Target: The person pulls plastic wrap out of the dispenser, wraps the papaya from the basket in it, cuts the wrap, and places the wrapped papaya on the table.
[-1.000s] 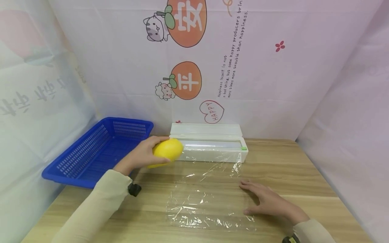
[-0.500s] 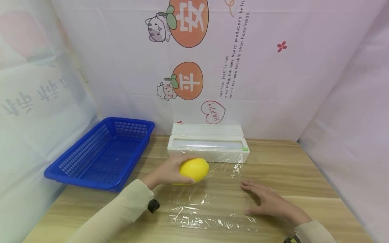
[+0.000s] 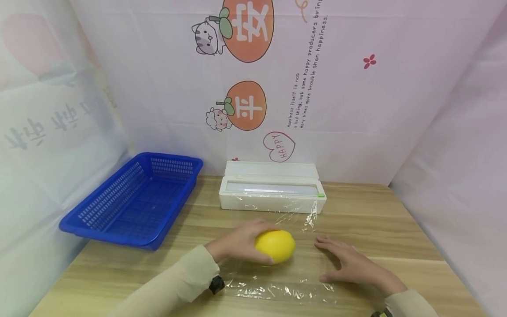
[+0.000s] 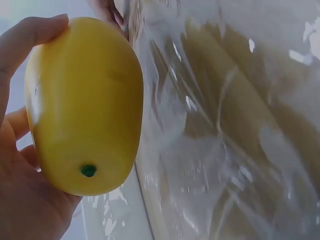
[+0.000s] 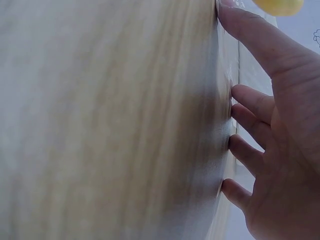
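Observation:
My left hand [image 3: 245,242] grips a yellow lemon [image 3: 276,246] above the clear cling film [image 3: 285,290] laid over the table. In the left wrist view the thumb and fingers curl round the lemon [image 4: 90,110], and a small green stem end shows. The film runs out of a white cling film box [image 3: 273,203] with its lid raised. My right hand [image 3: 352,266] rests at the film's right edge, fingers spread; in the right wrist view the fingertips of this hand [image 5: 290,135] touch the tabletop. The lemon's far side is hidden by the left hand.
A blue plastic basket [image 3: 158,229] with slotted sides stands at the left of the wooden table [image 3: 368,215]. Printed white cloth [image 3: 340,145] hangs behind the table and at both sides. A green slider [image 3: 320,195] sits at the box's right end.
My left hand has carried the lemon from near the basket and box rightward and toward me, over the middle of the film. The right hand has stayed in place.

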The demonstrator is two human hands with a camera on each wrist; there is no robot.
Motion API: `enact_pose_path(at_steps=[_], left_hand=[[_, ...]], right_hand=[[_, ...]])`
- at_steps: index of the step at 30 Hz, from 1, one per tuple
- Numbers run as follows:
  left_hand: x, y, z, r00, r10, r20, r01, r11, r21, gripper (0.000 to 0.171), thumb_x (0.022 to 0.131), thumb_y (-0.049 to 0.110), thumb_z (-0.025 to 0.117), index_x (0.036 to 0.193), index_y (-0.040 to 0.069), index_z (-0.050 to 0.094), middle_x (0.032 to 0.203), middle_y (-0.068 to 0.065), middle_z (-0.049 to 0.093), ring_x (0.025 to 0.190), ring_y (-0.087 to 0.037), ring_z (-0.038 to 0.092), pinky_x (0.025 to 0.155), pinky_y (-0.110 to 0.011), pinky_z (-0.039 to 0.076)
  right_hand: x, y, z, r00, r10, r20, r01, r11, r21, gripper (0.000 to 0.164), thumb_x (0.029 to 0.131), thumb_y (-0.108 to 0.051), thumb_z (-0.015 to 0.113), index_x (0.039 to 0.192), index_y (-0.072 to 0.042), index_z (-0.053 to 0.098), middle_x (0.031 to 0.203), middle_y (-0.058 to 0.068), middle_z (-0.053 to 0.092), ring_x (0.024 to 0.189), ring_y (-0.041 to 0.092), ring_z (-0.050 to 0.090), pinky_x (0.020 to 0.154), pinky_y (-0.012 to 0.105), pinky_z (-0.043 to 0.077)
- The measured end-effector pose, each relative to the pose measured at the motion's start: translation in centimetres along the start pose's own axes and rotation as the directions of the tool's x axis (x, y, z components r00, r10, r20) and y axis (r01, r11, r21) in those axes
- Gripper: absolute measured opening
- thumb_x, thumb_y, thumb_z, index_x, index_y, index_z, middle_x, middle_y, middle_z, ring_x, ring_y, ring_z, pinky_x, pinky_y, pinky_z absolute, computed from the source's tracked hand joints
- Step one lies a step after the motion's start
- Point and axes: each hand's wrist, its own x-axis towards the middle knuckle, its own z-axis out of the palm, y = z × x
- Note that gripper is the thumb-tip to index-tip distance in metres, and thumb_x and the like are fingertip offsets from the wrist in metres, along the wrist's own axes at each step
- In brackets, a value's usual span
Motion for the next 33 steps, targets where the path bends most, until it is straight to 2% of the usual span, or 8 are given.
enact_pose_path(at_steps=[4, 8, 13, 16, 19, 26, 30, 33], left_hand=[[0.3, 0.7, 0.6, 0.999, 0.042, 0.021, -0.042, 0.999, -0.001, 0.085, 0.073, 0.053, 0.084, 0.147, 0.034, 0.048, 0.138, 0.005, 0.055, 0.112, -0.010, 0.055, 0.086, -0.034, 0.052], [0.5, 1.1, 1.4, 0.998, 0.042, 0.045, -0.040, 0.998, -0.038, 0.085, 0.072, 0.053, 0.084, 0.147, 0.033, 0.049, 0.142, 0.008, 0.051, 0.117, -0.010, 0.053, 0.090, -0.035, 0.049], [0.7, 1.3, 2.0, 0.996, 0.068, 0.054, -0.070, 0.997, 0.023, 0.084, 0.074, 0.056, 0.082, 0.147, 0.030, 0.050, 0.144, 0.014, 0.048, 0.124, -0.010, 0.049, 0.096, -0.035, 0.046], [0.9, 1.4, 2.1, 0.993, 0.104, 0.052, -0.107, 0.992, 0.072, 0.083, 0.075, 0.057, 0.080, 0.147, 0.027, 0.051, 0.144, 0.013, 0.049, 0.124, -0.010, 0.050, 0.096, -0.034, 0.046], [1.0, 1.4, 2.3, 0.992, 0.114, 0.059, -0.119, 0.989, 0.086, 0.083, 0.076, 0.058, 0.079, 0.147, 0.025, 0.051, 0.144, 0.012, 0.050, 0.124, -0.011, 0.050, 0.096, -0.033, 0.046], [0.7, 1.4, 2.3, 0.995, 0.067, 0.074, -0.071, 0.996, 0.061, 0.087, 0.076, 0.060, 0.079, 0.150, 0.029, 0.046, 0.149, 0.013, 0.045, 0.136, -0.015, 0.042, 0.106, -0.047, 0.040], [0.6, 1.3, 2.2, 0.995, 0.075, 0.070, -0.080, 0.994, 0.074, 0.086, 0.077, 0.060, 0.078, 0.151, 0.032, 0.044, 0.148, 0.011, 0.046, 0.133, -0.014, 0.045, 0.105, -0.046, 0.041], [0.5, 1.2, 2.1, 0.996, 0.059, 0.070, -0.061, 0.998, 0.029, 0.086, 0.076, 0.057, 0.081, 0.150, 0.035, 0.043, 0.148, 0.010, 0.046, 0.133, -0.016, 0.045, 0.104, -0.049, 0.042]], right_hand=[[0.0, 0.0, -0.1, 1.000, 0.001, 0.001, -0.001, 1.000, 0.011, 0.092, 0.074, -0.068, 0.074, 0.145, -0.014, 0.053, 0.153, 0.013, 0.043, 0.138, 0.042, 0.039, 0.104, 0.074, 0.026], [0.0, 0.0, -0.2, 1.000, -0.006, 0.000, 0.006, 1.000, 0.024, 0.091, 0.074, -0.067, 0.075, 0.144, -0.013, 0.053, 0.153, 0.012, 0.043, 0.138, 0.042, 0.039, 0.104, 0.073, 0.026], [0.0, -0.1, -0.2, 1.000, -0.004, 0.002, 0.004, 1.000, 0.024, 0.092, 0.074, -0.068, 0.075, 0.144, -0.013, 0.053, 0.153, 0.012, 0.043, 0.138, 0.042, 0.039, 0.104, 0.074, 0.026], [0.0, -0.2, -0.3, 1.000, 0.003, 0.002, -0.003, 1.000, 0.020, 0.092, 0.073, -0.069, 0.075, 0.144, -0.013, 0.053, 0.153, 0.012, 0.043, 0.138, 0.041, 0.040, 0.104, 0.074, 0.026], [0.0, -0.2, -0.3, 1.000, 0.008, 0.004, -0.008, 1.000, 0.022, 0.093, 0.073, -0.069, 0.075, 0.145, -0.014, 0.053, 0.153, 0.013, 0.043, 0.138, 0.042, 0.039, 0.104, 0.074, 0.025], [0.1, -0.2, -0.3, 1.000, 0.012, 0.007, -0.012, 1.000, 0.027, 0.093, 0.074, -0.068, 0.075, 0.145, -0.014, 0.052, 0.154, 0.014, 0.042, 0.138, 0.042, 0.039, 0.104, 0.075, 0.025], [0.1, -0.2, -0.2, 1.000, 0.014, 0.008, -0.014, 1.000, 0.025, 0.093, 0.074, -0.068, 0.075, 0.145, -0.013, 0.052, 0.153, 0.014, 0.042, 0.138, 0.042, 0.039, 0.104, 0.075, 0.024], [0.1, -0.2, -0.1, 1.000, 0.013, 0.005, -0.013, 1.000, 0.022, 0.094, 0.073, -0.069, 0.075, 0.145, -0.013, 0.052, 0.153, 0.014, 0.042, 0.138, 0.042, 0.039, 0.104, 0.075, 0.025]])
